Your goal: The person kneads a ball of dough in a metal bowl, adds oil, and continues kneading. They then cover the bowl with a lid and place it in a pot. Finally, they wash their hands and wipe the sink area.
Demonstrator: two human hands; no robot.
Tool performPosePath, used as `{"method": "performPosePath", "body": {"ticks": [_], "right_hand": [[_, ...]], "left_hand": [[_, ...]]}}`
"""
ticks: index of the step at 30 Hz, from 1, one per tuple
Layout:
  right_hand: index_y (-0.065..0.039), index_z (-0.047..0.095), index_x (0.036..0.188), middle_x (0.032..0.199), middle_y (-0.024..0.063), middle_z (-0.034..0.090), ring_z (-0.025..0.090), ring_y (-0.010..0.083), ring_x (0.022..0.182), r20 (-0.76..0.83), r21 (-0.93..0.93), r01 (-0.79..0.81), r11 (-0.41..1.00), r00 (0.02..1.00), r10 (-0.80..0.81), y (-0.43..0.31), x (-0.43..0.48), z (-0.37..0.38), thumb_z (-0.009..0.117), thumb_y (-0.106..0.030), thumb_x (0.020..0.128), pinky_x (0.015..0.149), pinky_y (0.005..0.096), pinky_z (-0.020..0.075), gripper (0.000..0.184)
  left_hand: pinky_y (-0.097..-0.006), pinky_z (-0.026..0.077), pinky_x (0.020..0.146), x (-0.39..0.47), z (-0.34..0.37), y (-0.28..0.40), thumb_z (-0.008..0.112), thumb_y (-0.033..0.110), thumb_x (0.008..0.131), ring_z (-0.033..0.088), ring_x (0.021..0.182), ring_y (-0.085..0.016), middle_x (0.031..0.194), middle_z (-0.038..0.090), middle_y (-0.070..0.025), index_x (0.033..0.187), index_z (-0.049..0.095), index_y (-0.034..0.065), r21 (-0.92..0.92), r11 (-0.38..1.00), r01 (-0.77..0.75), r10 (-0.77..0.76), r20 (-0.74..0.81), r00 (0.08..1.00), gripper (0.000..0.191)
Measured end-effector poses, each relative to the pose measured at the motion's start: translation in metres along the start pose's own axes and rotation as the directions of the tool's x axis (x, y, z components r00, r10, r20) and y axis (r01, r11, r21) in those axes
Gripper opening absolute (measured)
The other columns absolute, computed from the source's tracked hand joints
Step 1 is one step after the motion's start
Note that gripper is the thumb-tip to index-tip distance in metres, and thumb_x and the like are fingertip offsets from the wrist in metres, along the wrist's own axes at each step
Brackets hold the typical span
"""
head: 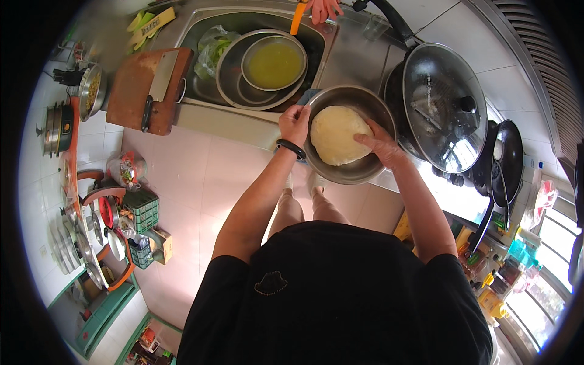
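Observation:
A pale, rounded slab of dough point(340, 134) lies in a stainless steel bowl point(350, 175) right in front of me. My left hand point(294, 125) grips the bowl's left rim, a dark bangle on its wrist. Inside the bowl, my right hand point(381, 143) is at the dough's right edge, its thumb resting on top and its fingers partly hidden at the far side. Whether those fingers go under the dough cannot be seen. A bit of blue cloth point(308, 96) shows beside the bowl's upper left rim.
Left of the bowl, the sink point(194, 86) holds a basin with a bowl of yellow-green liquid point(276, 66). A cleaver point(163, 77) lies on a wooden cutting board point(132, 91) overhanging the counter edge. At right stands a wok under a glass lid point(445, 100).

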State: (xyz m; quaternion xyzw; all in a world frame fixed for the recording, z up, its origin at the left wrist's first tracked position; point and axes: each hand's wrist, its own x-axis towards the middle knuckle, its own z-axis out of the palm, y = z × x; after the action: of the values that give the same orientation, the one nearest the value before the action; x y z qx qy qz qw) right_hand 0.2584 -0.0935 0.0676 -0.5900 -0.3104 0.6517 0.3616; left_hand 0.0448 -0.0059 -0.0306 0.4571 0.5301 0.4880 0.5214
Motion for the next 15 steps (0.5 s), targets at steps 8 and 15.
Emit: {"method": "performPosePath", "body": {"ticks": [8, 15], "right_hand": [[-0.001, 0.053, 0.113, 0.108, 0.013, 0.058, 0.056, 0.023, 0.101, -0.221, -0.192, 0.113, 0.975, 0.963, -0.155, -0.028, -0.035, 0.021, 0.076, -0.017, 0.07, 0.09, 0.0325, 0.0442, 0.051], [-0.004, 0.06, 0.105, 0.116, 0.0144, 0.053, 0.055, 0.0329, 0.101, -0.117, -0.858, 0.235, 0.456, 0.776, -0.619, -0.034, -0.055, 0.057, 0.075, -0.018, 0.068, 0.092, 0.0416, 0.0435, 0.042]], "left_hand": [[-0.0231, 0.034, 0.048, -0.001, -0.001, 0.011, 0.066, 0.015, 0.086, 0.041, 0.053, -0.004, 0.057, 0.05, 0.0046, 0.073, 0.062, 0.001, 0.104, 0.994, -0.035, 0.033, 0.018, 0.999, 0.019], [-0.0241, 0.035, 0.049, -0.001, -0.002, 0.013, 0.065, 0.016, 0.086, 0.04, 0.053, -0.005, 0.056, 0.049, 0.0036, 0.071, 0.06, 0.0012, 0.136, 0.99, -0.028, 0.023, 0.035, 0.999, 0.021]]}}
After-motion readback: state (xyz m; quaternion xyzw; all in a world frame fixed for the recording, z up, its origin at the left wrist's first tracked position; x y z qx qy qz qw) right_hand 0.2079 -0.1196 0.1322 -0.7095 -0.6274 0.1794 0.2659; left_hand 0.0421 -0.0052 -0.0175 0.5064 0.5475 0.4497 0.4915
